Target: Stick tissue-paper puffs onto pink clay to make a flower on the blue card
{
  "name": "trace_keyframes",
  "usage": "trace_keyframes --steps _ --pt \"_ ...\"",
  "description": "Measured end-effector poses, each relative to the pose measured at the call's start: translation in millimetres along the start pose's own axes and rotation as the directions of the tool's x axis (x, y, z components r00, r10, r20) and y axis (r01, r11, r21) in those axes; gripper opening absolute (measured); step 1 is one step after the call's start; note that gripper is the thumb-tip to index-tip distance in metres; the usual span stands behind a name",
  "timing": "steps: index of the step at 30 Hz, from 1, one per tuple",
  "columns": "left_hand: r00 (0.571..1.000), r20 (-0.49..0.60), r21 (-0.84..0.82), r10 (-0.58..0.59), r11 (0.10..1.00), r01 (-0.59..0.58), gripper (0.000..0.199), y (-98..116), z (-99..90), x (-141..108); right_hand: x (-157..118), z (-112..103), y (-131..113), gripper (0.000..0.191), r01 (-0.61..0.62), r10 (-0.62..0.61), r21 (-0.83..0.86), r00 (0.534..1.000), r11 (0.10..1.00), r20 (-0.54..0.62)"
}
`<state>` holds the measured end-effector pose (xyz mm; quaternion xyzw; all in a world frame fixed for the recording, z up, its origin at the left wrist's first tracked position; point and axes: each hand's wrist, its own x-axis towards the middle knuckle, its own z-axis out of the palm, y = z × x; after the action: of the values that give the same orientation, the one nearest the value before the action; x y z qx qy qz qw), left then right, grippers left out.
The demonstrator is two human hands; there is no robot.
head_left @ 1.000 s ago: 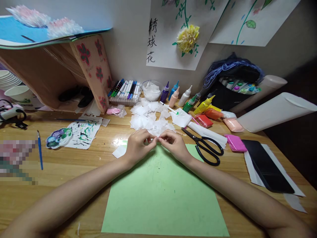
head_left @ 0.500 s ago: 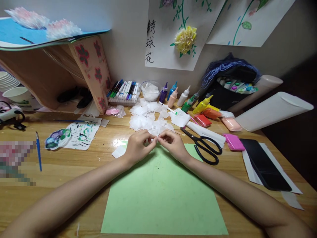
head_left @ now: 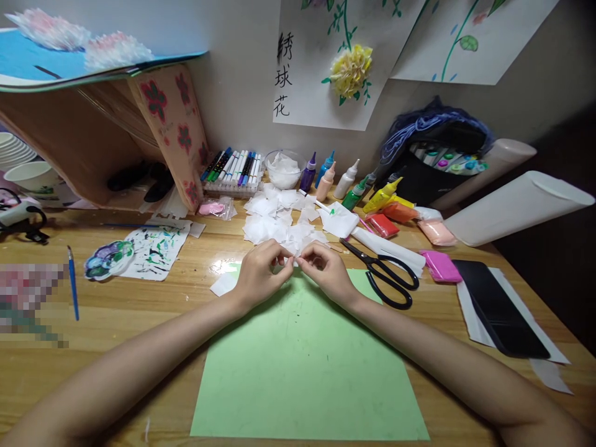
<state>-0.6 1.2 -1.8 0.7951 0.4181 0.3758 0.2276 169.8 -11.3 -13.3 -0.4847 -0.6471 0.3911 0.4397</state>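
My left hand [head_left: 261,271] and my right hand [head_left: 326,271] meet over the far edge of a green sheet [head_left: 307,366]. Thumb and forefinger of each hand are pinched together, tips nearly touching. Between them is a small white piece of paper [head_left: 295,261], mostly hidden by the fingers. Just beyond lies a loose heap of white paper pieces [head_left: 265,227]. Black-handled scissors [head_left: 384,267] rest by my right wrist, partly on the green sheet. One white piece of paper [head_left: 223,284] lies beside my left wrist.
Behind the heap stand a clear bowl of white paper [head_left: 284,172], a marker set [head_left: 234,167] and several paint bottles [head_left: 352,194]. A phone [head_left: 500,308] and a pink packet [head_left: 441,266] lie right. At left are a paint palette [head_left: 108,259], a brush [head_left: 73,284] and a cardboard box [head_left: 170,133].
My fingertips have shifted slightly, and a bit more of the white paper shows between them. Both hands stay in the same place.
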Motion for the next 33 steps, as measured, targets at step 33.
trace_keyframes --steps 33 --pt "0.983 -0.091 -0.129 -0.158 0.981 0.145 0.01 -1.2 -0.8 4.1 -0.6 -1.0 -2.1 0.017 -0.014 0.019 0.049 0.995 0.999 -0.097"
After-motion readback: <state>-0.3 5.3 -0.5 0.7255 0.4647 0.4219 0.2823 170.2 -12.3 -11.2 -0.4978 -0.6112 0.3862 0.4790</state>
